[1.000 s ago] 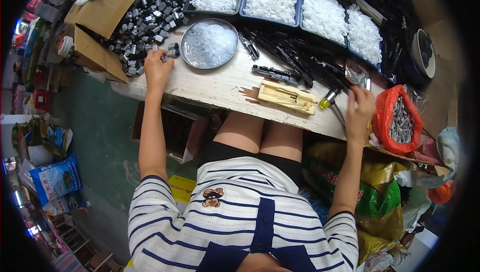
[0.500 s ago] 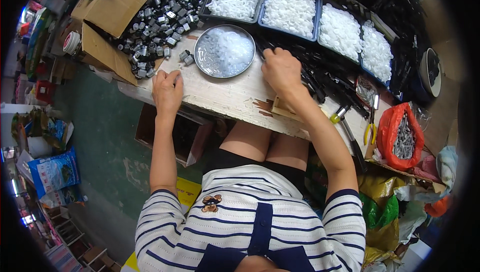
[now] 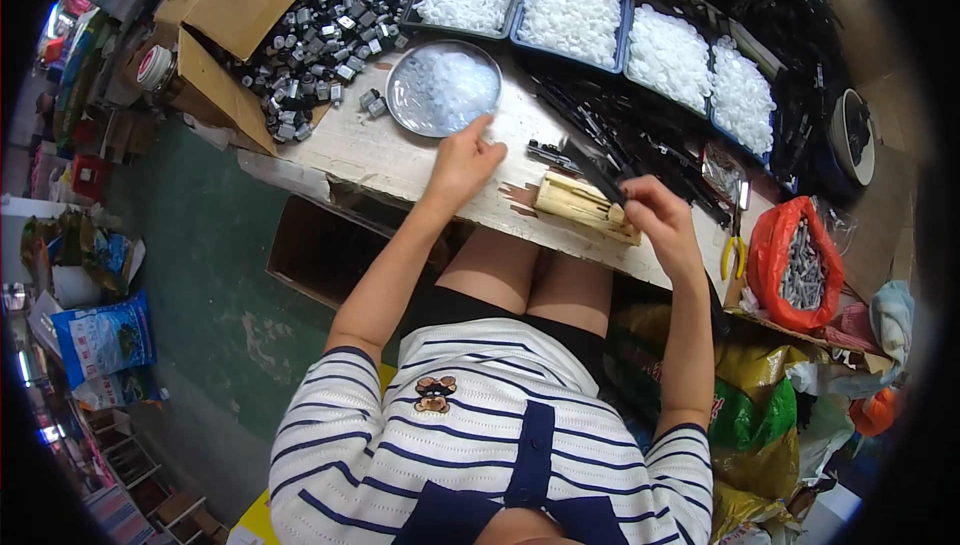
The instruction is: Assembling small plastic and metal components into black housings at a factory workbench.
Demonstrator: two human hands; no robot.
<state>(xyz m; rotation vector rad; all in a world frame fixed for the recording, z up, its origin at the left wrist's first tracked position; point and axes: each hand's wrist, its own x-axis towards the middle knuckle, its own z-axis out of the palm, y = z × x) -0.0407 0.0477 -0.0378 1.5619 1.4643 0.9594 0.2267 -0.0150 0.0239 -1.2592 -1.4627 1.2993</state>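
Note:
My left hand (image 3: 465, 167) is over the bench just below the round metal dish (image 3: 412, 123), which holds small translucent pieces. Its thumb and forefinger are pinched together; anything between them is too small to make out. My right hand (image 3: 662, 223) grips a long black bar-shaped part (image 3: 592, 169), blurred by motion, slanting up to the left. Beneath that part lies a pale yellow wooden block (image 3: 570, 197) with a groove, at the bench's near edge. A small dark metallic piece (image 3: 545, 151) rests on the bench between my hands.
Trays of white plastic pieces (image 3: 570, 17) line the back. Black-and-silver knobs (image 3: 330, 35) are heaped at left beside a cardboard box (image 3: 255, 10). More black bars (image 3: 690, 180) lie at right, near yellow-handled pliers (image 3: 733, 257) and a red bag (image 3: 775, 275) of grey pieces.
My left hand has moved right, from near the knobs to below the dish. My right hand has come back toward me and right, now with a black bar-shaped part over the wooden block.

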